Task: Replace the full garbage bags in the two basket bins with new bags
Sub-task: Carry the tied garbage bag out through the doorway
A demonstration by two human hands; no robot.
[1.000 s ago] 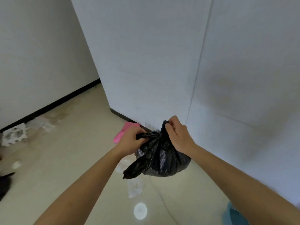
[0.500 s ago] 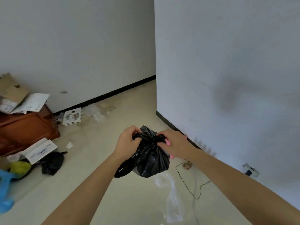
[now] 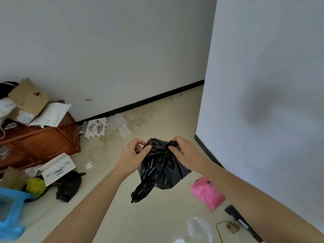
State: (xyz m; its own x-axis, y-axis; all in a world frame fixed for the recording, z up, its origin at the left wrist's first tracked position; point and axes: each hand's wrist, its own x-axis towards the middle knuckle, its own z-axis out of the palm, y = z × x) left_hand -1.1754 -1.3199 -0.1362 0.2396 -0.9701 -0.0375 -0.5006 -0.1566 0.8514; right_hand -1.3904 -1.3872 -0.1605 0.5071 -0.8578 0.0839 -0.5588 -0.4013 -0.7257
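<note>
A full black garbage bag (image 3: 163, 169) hangs in the air in front of me, above the floor. My left hand (image 3: 133, 155) pinches the gathered top of the bag on its left side. My right hand (image 3: 185, 153) grips the bunched top on the right. A loose tail of black plastic dangles from the bag's lower left. No basket bin is in view.
A brown wooden cabinet (image 3: 40, 142) piled with cardboard and papers stands at the left. Another black bag (image 3: 69, 185), a white box (image 3: 58, 169) and a blue bag (image 3: 10, 209) lie beside it. A pink bag (image 3: 207, 192), clear plastic (image 3: 199, 228) and a cable (image 3: 222, 227) lie by the right wall.
My view has swung left, bringing the cabinet and floor clutter into sight. Both hands keep hold of the black bag's top, and the pink bag now lies to the right.
</note>
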